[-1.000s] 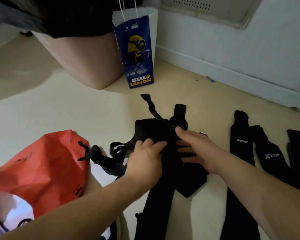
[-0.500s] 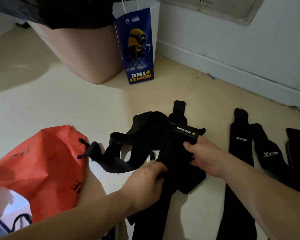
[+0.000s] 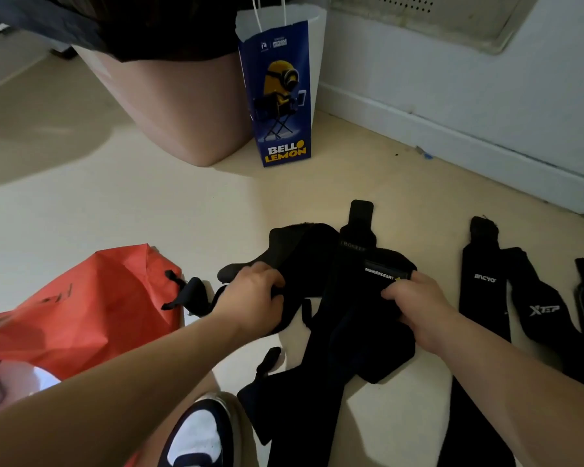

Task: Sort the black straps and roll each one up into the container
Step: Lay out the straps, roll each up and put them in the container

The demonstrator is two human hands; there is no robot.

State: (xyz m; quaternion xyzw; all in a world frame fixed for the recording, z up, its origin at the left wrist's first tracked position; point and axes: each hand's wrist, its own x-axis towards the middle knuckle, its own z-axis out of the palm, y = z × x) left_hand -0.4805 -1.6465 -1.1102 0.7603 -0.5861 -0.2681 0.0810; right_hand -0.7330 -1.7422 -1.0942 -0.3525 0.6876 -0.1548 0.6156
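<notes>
Shifting left and farther since moment ago, left hand [image 3: 253,294] clamping on wide black strap [image 3: 304,251]; right hand [image 3: 415,305] pinching MANUEKLEAR-labelled strap [image 3: 378,274] at centre; orange bag [image 3: 81,308] lying near left.

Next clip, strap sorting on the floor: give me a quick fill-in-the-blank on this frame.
The blue paper bag reads BELLO ____.
The right hand pinches the MANUEKLEAR strap, coloured ____.
The XTEP strap lies to the ____ of the right hand.
The orange bag lies to the ____ of the left hand, which grips a second strap.
Missing words: LEMON; black; right; left.
</notes>
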